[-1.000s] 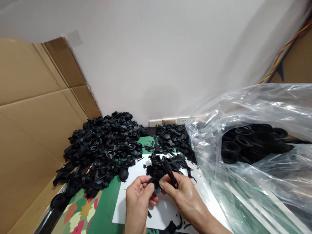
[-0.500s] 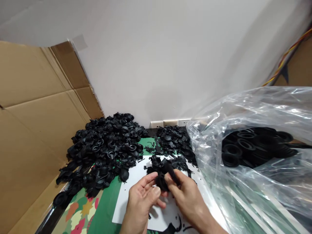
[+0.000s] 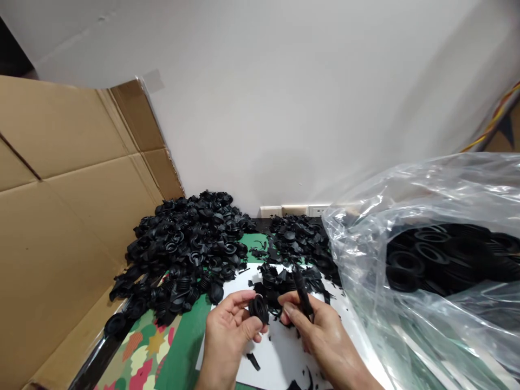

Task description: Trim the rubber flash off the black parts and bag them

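Observation:
My left hand [image 3: 229, 336] pinches a black ribbed rubber part [image 3: 259, 308] between thumb and fingers, just above a white sheet [image 3: 280, 352]. My right hand [image 3: 320, 338] is closed around a thin black tool [image 3: 301, 290] whose tip points up and away, close beside the rubber part. Small black offcuts [image 3: 280, 279] lie on the sheet just beyond both hands.
A large heap of black rubber parts [image 3: 187, 249] fills the back left, against a cardboard wall [image 3: 60, 206]. A smaller heap [image 3: 298, 238] sits by the wall sockets [image 3: 292, 210]. A clear plastic bag [image 3: 426, 260] with black rings bulges on the right. Green patterned mat [image 3: 162, 352] underneath.
The hands have drawn slightly apart; the rubber part now sits in the left hand alone, and the tool in the right hand has tilted upright. The view has shifted a little rightward.

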Demonstrator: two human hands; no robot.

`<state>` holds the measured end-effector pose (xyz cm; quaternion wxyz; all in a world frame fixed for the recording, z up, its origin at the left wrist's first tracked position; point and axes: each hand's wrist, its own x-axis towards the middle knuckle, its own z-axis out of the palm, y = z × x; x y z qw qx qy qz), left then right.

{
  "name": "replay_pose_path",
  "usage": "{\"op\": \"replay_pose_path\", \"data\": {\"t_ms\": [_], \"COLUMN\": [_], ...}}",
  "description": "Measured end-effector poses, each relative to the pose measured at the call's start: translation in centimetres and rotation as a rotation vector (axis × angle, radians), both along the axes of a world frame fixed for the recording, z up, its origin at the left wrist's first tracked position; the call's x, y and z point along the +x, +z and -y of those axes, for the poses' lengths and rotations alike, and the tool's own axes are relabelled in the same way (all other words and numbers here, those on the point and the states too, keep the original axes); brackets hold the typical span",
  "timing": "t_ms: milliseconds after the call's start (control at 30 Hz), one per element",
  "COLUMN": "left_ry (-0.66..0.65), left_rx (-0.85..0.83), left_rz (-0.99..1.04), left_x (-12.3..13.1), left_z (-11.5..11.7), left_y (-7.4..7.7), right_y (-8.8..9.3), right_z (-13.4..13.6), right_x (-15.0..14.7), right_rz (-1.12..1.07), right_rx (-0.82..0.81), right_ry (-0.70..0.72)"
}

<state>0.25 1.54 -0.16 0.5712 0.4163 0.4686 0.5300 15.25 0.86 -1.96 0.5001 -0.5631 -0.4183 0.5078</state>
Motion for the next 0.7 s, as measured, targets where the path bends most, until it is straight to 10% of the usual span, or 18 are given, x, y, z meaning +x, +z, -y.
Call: {"op": "replay_pose_path", "data": {"t_ms": [433,700], "left_ry": [-0.124,0.209], "left_rx": [0.01,0.48], "left_rz": [-0.044,-0.911], "left_x": [-2.6,-7.4], "left_z": [0.5,-0.3], "left_y": [1.6,3.7], "right_y": [0.7,0.5], "right_z": [-0.2,0.1], "right_x": [0.8,0.7], "right_rz": [0.117,0.137], "right_rx": [0.013,0.011], "right_ry": [0.102,0.108]}}
